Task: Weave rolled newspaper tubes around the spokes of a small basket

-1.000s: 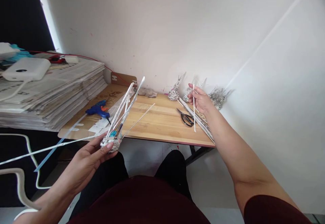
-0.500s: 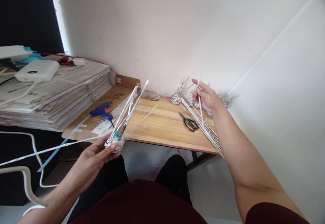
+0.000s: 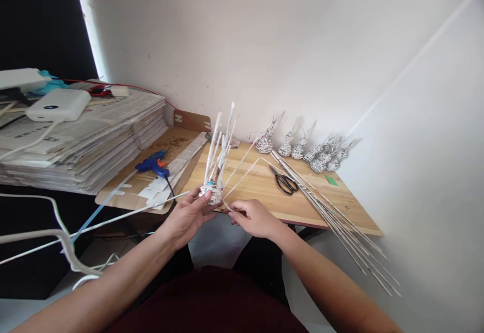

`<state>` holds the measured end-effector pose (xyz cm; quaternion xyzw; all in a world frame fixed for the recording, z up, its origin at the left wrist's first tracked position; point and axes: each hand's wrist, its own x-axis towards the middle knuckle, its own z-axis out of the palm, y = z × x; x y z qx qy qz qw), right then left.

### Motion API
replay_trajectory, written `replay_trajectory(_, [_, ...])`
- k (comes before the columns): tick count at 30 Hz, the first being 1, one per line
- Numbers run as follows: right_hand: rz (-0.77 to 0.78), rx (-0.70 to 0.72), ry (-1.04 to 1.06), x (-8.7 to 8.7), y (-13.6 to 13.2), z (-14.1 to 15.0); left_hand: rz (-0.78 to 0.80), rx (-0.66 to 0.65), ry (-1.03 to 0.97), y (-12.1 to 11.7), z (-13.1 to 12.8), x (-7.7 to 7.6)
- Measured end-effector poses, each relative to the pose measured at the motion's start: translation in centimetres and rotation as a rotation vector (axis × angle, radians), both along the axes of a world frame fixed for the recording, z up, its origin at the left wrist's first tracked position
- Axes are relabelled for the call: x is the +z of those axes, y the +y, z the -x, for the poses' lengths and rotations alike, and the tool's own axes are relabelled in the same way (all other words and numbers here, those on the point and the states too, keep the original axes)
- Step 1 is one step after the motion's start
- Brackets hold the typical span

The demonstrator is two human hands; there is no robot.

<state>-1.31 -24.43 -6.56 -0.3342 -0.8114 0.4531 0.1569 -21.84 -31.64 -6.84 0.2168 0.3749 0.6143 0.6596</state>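
My left hand (image 3: 189, 217) grips the base of a small woven paper basket (image 3: 215, 197) from the left side. Several white rolled-paper rods stand upright from its rim, and a bit of blue shows inside. One long paper rod (image 3: 124, 223) runs from the basket out to the left. Just right of the base, my right hand (image 3: 251, 217) is closed in a pinch on a thin paper rod (image 3: 242, 178), bent near the fingertips and slanting up to the right. Another thin rod leans out beside it.
Black-handled scissors (image 3: 285, 183) and a bundle of paper rods (image 3: 328, 209) lie on the wooden table (image 3: 302, 211), the rods overhanging its front edge. Several woven pieces (image 3: 264, 144) line the wall. At left are a blue glue gun (image 3: 153, 164), stacked newspapers (image 3: 128, 136) and a power bank (image 3: 58, 104).
My right hand has come from above the rod bundle down and left to the basket. My left hand has carried the basket to the right and slightly up, its rods now more upright.
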Motion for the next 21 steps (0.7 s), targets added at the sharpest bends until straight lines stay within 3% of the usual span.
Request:
replay_trajectory(4, [-0.186, 0.103, -0.088, 0.1, -1.2, 0.7, 0.0, -0.019, -0.067, 2.0, -1.9, -0.6])
replay_trajectory(8, [-0.345, 0.118, -0.116, 0.0, -1.3, -0.4, 0.023, 0.053, -0.082, 2.6, -2.3, -0.8])
replay_trajectory(10, [-0.477, 0.018, -0.112, -0.2, 0.0, -2.3, -0.001, 0.091, -0.069, 2.6, -1.7, -0.8])
replay_trajectory(13, [-0.8, -0.411, -0.347, -1.2, 3.7, -7.2, -0.049, 0.126, -0.054, 2.1, 0.2, -0.5])
replay_trajectory(17, [-0.799, -0.692, -0.496, -3.0, 8.8, -14.1, -0.022, 0.177, -0.025, 0.7, 4.0, 0.6])
replay_trajectory(21, [-0.783, -0.73, -0.539, -3.9, 10.8, -17.8, -0.016, 0.31, -0.021, -1.0, 7.8, 2.7])
